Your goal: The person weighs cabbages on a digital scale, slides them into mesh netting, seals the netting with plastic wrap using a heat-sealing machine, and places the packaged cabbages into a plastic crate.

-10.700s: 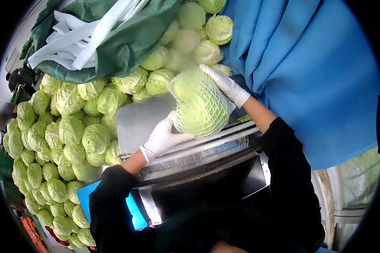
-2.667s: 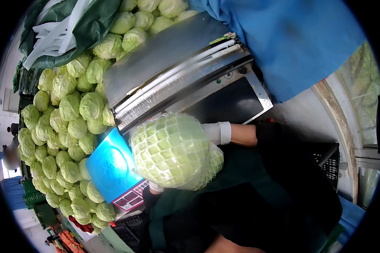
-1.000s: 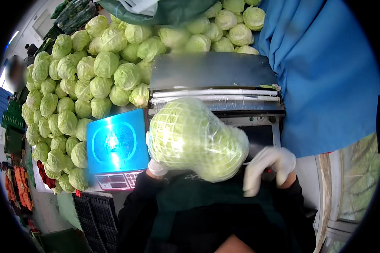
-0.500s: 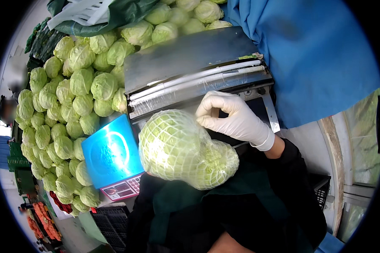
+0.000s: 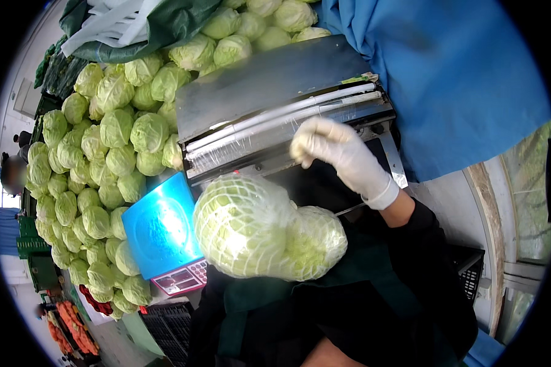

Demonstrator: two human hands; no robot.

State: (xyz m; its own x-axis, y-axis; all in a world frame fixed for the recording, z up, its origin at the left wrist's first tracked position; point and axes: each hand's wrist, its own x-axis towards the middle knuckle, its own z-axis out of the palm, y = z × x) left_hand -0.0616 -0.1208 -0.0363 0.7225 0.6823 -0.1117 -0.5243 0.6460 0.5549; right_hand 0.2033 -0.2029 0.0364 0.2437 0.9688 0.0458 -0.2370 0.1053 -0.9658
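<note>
A netted, film-wrapped cabbage bundle [image 5: 245, 226] is positioned before the dark green apron [image 5: 358, 269], just right of the digital scale [image 5: 159, 223] and near the film-wrapping machine [image 5: 257, 85]. The gloved right hand [image 5: 344, 160] is raised beside the bundle, fingers curled inward; whether their tips meet is obscured by blur. The left hand is hidden; its fingers cannot be judged.

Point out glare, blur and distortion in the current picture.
Head view: strong glare whitens the blue scale pan, with smaller glints on the netted cabbages; head view: the gloved right hand looks slightly blurred; head view: fisheye bending bows the pale strip at right, and black fills the corners.
</note>
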